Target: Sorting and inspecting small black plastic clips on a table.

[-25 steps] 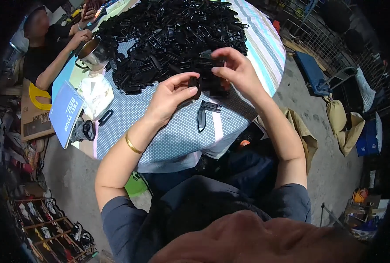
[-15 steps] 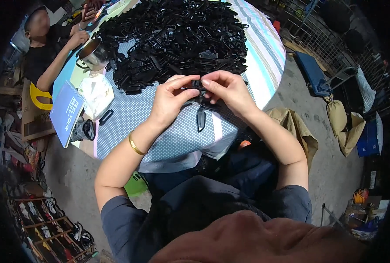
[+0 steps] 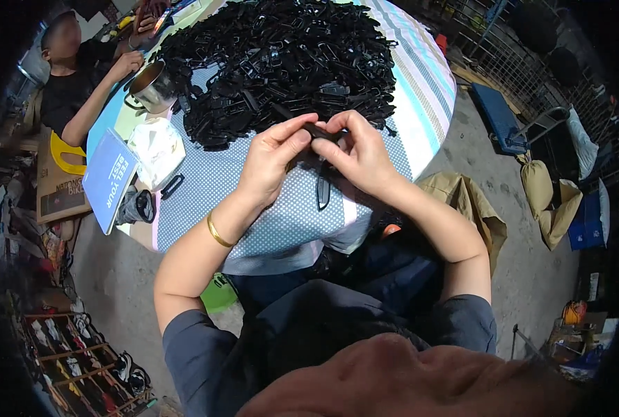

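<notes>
My left hand (image 3: 273, 158) and my right hand (image 3: 362, 154) meet at the near edge of a pile, both closed. Their fingertips pinch a small dark black plastic piece (image 3: 315, 131) from either side. Fingers cover much of it, so its exact kind cannot be made out. Just below my hands a long black plastic piece with a frame-like outline (image 3: 323, 193) lies on the patterned tablecloth (image 3: 268, 226). Beyond my fingers spreads the large heap of black plastic parts (image 3: 288, 62), many of them oblong and frame-like.
Left of the heap stand a metal mug (image 3: 151, 87), a crumpled white bag (image 3: 158, 149) and a blue notebook (image 3: 111, 179). A loose black oblong frame (image 3: 172, 186) lies near the bag. Another person (image 3: 80, 90) sits at the far left, arms on the table.
The held piece now lies slantwise rather than upright between my fingertips. My right fingers have curled further around it. The other person's near hand has shifted slightly.
</notes>
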Action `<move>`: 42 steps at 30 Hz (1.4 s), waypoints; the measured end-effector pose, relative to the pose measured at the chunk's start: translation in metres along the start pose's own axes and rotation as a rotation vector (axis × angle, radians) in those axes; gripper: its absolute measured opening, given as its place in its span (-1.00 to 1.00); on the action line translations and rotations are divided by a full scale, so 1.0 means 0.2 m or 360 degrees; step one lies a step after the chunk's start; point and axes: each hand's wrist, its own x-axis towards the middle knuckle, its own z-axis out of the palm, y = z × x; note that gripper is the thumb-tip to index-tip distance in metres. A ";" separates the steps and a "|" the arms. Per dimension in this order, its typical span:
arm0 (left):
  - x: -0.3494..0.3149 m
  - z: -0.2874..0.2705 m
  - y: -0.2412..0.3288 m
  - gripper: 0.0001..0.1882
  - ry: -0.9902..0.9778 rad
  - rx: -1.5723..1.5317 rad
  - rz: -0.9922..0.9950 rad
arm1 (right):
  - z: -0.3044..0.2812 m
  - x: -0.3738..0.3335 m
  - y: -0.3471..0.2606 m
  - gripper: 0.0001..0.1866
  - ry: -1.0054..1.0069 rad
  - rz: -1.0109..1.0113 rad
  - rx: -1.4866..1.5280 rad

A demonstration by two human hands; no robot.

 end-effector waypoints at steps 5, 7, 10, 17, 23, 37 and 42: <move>0.01 -0.02 0.04 -0.72 -0.0075 -0.0003 -0.0052 | -0.06 0.00 -0.01 -0.62 -0.0325 -0.0106 -0.0106; 0.00 -0.03 0.05 -0.73 -0.0145 0.0054 -0.0019 | -0.06 -0.01 -0.03 -0.68 -0.0324 -0.0229 -0.0090; -0.01 -0.04 0.05 -0.72 -0.0211 0.0254 0.0013 | -0.02 -0.05 0.00 -0.70 -0.0216 -0.0369 -0.0084; 0.02 -0.04 0.16 -0.74 -0.0275 0.0905 -0.0125 | -0.26 0.07 -0.02 -0.66 -0.0845 -0.0269 -0.0232; -0.02 -0.03 0.15 -0.79 -0.0767 0.1773 -0.0233 | -0.22 -0.04 0.04 -0.61 -0.0801 -0.0453 -0.0704; 0.02 -0.05 -0.01 -0.73 0.0037 0.0386 -0.0088 | -0.13 0.06 0.09 -0.80 -0.0200 -0.0285 -0.0040; 0.03 -0.03 0.01 -0.72 -0.0045 0.0301 -0.0249 | -0.29 0.18 0.23 -0.69 -0.0037 -0.0726 -0.0965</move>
